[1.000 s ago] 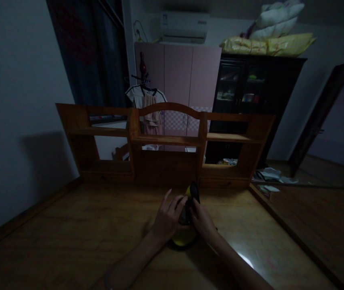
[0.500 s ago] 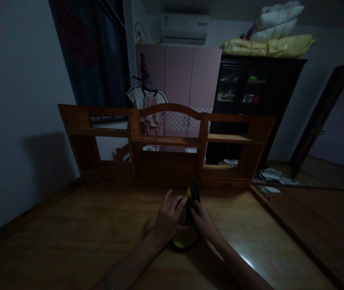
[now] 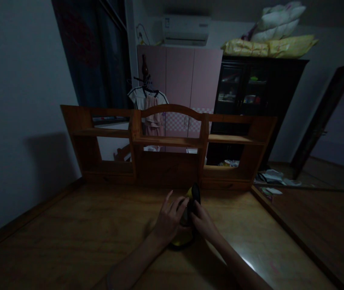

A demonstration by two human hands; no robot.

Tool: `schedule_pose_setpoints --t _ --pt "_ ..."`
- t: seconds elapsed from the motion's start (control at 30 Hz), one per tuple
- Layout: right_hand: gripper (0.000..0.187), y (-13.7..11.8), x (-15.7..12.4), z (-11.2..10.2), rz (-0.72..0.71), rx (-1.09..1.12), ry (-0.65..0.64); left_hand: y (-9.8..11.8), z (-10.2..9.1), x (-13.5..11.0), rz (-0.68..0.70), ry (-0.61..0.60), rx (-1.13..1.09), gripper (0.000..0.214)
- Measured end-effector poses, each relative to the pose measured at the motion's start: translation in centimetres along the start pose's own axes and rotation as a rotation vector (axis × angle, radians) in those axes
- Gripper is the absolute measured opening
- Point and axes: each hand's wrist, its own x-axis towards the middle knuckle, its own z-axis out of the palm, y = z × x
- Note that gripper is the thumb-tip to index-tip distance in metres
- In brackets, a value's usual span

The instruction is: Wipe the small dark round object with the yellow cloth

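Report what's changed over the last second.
The right hand has moved slightly nearer the person along the yellow-and-black item, and less of its yellow lower part shows. The view also shifted slightly with the camera. Neither hand has let go; the left hand stays about where it was, and the item remains at the table.

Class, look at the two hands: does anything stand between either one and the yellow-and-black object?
Nothing visible does: the left hand and right hand both touch the object, though their fingers hide part of it.
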Motion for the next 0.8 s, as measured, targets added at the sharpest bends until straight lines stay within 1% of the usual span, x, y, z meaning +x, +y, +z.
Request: schedule_pose_setpoints --t 0.13,0.3,0.4,0.47,0.57,0.7,0.8 --pt "0.036 -1.0 0.0 -0.4 -0.017 -0.076 -0.001 0.0 -0.1 0.1 0.003 0.002 0.002 0.076" --pt "0.018 -2.3 0.0 -1.4 -0.054 -0.291 -0.005 0.1 -0.3 0.1 -0.003 0.008 -0.022 0.075" --pt "0.015 -2.4 0.1 -1.7 -0.056 -0.343 0.003 0.1 -0.2 0.0 -0.037 0.016 -0.038 0.073" --pt "0.017 -2.1 0.3 -1.6 -0.035 -0.277 -0.002 0.2 -0.2 0.0 -0.06 0.032 -0.052 0.073" --pt "0.02 -1.2 0.6 -0.9 0.029 -0.062 -0.033 0.3 -0.1 0.0 -0.112 0.055 -0.067 0.074" --pt "0.026 -0.1 0.7 0.0 0.181 0.206 -0.037 0.2 0.0 0.1 -0.166 0.061 -0.085 0.074" --pt "0.028 0.1 0.7 0.3 0.257 0.275 -0.023 0.2 0.0 0.2 -0.159 0.068 -0.09 0.072"
